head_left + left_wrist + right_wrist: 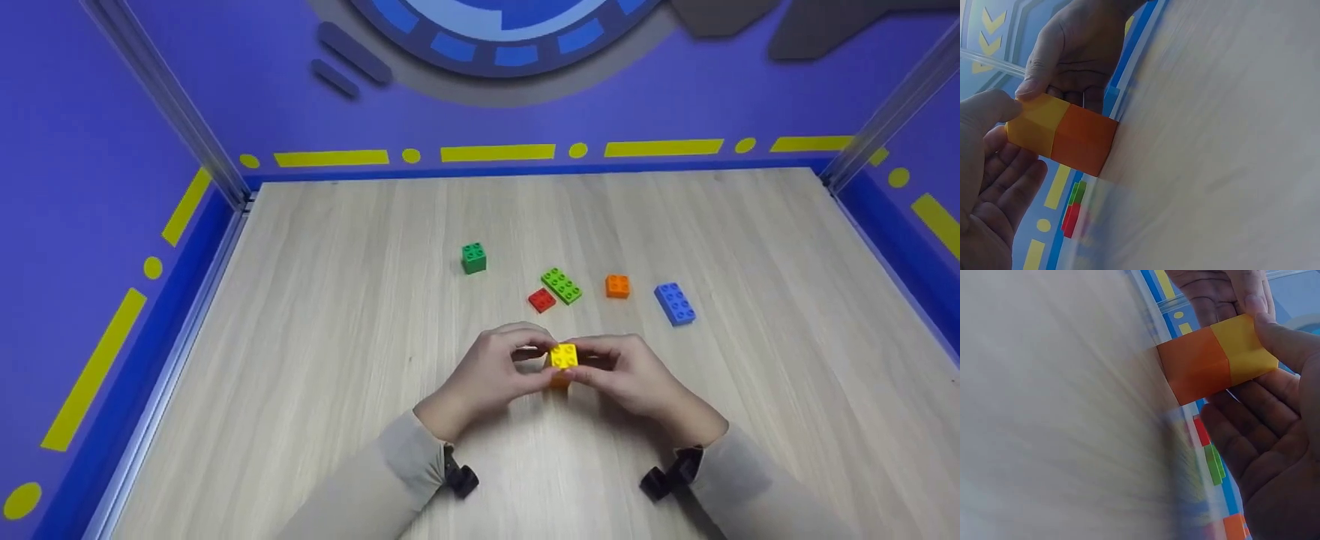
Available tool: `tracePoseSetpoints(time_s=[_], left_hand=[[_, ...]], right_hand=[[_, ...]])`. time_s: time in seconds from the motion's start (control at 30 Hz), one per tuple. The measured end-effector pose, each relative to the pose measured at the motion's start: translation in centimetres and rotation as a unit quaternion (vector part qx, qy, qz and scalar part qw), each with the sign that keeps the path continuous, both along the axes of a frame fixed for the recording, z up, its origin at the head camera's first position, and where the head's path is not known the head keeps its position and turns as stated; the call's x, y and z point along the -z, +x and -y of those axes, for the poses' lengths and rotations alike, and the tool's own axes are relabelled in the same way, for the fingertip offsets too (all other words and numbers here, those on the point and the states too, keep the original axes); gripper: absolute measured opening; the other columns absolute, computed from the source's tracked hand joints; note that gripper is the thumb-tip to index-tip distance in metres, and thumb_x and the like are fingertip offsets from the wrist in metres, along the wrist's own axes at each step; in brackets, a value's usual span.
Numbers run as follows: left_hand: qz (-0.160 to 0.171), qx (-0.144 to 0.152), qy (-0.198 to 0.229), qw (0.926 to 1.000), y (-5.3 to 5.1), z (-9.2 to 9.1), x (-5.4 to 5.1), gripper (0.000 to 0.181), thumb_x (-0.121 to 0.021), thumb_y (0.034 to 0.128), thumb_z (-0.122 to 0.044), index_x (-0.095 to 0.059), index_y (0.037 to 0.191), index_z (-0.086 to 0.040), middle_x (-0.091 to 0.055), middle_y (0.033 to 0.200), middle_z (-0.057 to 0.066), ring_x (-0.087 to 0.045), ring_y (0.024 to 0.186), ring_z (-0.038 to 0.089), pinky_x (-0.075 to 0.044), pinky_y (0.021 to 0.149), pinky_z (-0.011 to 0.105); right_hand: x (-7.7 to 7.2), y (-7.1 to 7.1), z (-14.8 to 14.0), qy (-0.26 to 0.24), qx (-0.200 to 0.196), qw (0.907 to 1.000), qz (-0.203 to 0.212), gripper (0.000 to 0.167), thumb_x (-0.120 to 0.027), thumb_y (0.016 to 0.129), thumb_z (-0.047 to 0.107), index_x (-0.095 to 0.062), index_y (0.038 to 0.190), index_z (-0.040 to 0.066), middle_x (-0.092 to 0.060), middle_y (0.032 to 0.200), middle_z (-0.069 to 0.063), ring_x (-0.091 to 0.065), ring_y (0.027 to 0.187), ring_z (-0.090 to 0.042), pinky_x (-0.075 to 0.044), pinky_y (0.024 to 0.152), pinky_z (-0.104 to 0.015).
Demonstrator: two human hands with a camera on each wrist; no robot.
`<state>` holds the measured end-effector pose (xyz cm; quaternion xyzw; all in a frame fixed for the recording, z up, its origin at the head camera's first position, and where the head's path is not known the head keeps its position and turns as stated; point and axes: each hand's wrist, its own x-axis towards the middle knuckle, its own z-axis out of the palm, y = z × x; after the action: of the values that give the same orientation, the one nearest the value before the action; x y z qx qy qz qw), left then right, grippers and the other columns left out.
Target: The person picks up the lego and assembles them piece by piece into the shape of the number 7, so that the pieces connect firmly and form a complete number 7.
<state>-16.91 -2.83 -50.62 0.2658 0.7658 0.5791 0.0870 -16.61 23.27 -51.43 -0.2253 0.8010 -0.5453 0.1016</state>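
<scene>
Both hands (pixel 491 369) (pixel 634 375) pinch a yellow brick (pixel 564 356) atop an orange brick (pixel 1084 139).

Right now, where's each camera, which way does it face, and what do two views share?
Head: worn on the head, facing forward and down at the table; left hand, right hand and sleeves show.
Left wrist: on that wrist, facing the yellow block and orange block; left hand at left edge, right hand at top.
Right wrist: on that wrist, facing the same blocks; right hand at right edge, left hand at top.
Both wrist views share those blocks, plus a red brick and lime brick.
</scene>
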Motion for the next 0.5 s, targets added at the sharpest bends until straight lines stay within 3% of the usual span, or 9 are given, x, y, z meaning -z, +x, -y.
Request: tracePoseSetpoints(time_s=[0.3,0.5], left_hand=[[0.018,0.021,-0.032,0.9991,-0.8,0.3,-0.9,0.028,-0.090,0.0978,-0.014,-0.080,0.124,-0.009,-0.076,0.123,0.006,-0.077,0.121,0.021,-0.066,0.108,0.033],[0.025,0.029,-0.042,0.9984,-2.0,1.1,-1.0,0.039,-0.091,0.0983,-0.020,-0.077,0.130,-0.002,-0.074,0.132,0.013,-0.077,0.122,0.027,-0.067,0.108,0.037]], right_hand=[[0.2,-0.1,-0.1,0.009,-0.004,0.9999,-0.005,0.036,-0.085,0.102,0.015,-0.081,0.137,0.004,-0.084,0.132,-0.014,-0.080,0.115,-0.006,-0.065,0.099,-0.020],[0.2,-0.2,-0.1,0.007,-0.004,1.0000,-0.005,0.037,-0.085,0.103,0.018,-0.081,0.137,0.004,-0.083,0.133,-0.016,-0.080,0.116,-0.007,-0.065,0.099,-0.020]])
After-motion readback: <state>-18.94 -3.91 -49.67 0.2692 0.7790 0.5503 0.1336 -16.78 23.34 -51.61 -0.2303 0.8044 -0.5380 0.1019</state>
